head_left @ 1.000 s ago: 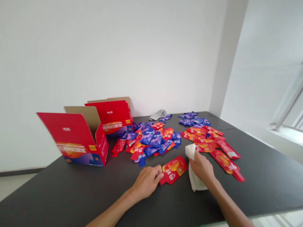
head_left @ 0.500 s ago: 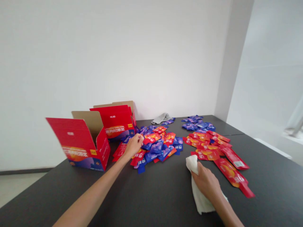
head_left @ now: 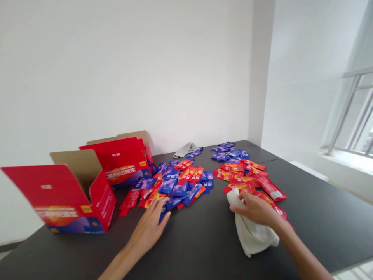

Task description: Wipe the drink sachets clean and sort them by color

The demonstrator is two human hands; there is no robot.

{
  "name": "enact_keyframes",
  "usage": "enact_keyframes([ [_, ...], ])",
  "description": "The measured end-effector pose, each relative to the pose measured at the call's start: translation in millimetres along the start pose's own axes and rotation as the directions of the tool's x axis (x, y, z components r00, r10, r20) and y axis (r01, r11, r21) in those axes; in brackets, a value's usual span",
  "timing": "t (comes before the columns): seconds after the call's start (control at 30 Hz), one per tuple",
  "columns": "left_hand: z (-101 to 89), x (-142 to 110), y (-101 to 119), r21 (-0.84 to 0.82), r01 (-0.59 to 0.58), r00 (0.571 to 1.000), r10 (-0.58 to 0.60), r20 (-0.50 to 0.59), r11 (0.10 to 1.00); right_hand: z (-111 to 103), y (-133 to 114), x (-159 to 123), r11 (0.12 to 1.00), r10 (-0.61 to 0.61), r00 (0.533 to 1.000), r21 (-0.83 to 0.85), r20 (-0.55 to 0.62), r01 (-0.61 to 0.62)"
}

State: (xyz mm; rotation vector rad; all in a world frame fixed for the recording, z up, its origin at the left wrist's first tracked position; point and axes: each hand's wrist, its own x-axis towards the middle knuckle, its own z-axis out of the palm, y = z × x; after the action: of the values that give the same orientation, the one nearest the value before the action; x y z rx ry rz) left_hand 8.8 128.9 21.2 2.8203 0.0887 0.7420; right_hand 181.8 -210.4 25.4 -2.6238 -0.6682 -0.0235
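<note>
My left hand (head_left: 150,225) is at the near edge of a mixed pile of pouches, its thumb held apart from the fingers. Between thumb and fingers shows the edge of a blue pouch (head_left: 163,212); the fingers reach it without closing on it. Blue pouches (head_left: 180,189) and red-orange pouches (head_left: 186,175) overlap in this pile. On the right, my right hand (head_left: 252,208) grips a white cloth (head_left: 255,237), which hangs bunched down to the dark table. Beyond that hand lie red pouches (head_left: 271,187), partly hidden by it.
Two open red cartons, a near one (head_left: 100,202) and a farther one (head_left: 122,157), stand at the left. A grey cloth (head_left: 186,149) lies at the back near the wall. Blue pouches (head_left: 230,153) are grouped at the back right of the dark table (head_left: 198,249).
My left hand has drawn back toward me from the pile's left side, and its fingers have opened. My right hand still has the cloth. The view has turned right.
</note>
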Motion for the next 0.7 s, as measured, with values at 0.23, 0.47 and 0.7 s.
enact_keyframes([
  [0.23, 15.8, -8, 5, -0.095, 0.008, 0.998, -0.002, 0.067, 0.995, -33, 53, 96, 0.981, 0.109, 0.991, -0.152, -0.071, -0.119],
  [0.47, 21.4, -7, -3, -0.114, -0.012, 0.999, 0.017, 0.043, 0.993, 0, 56, 143, 0.965, 0.103, 0.994, -0.239, -0.024, -0.106],
  [0.7, 18.6, -10, -7, -0.108, 0.011, 0.998, -0.004, 0.063, 0.994, -6, 35, 150, 0.948, 0.084, 0.995, -0.302, -0.058, -0.098],
])
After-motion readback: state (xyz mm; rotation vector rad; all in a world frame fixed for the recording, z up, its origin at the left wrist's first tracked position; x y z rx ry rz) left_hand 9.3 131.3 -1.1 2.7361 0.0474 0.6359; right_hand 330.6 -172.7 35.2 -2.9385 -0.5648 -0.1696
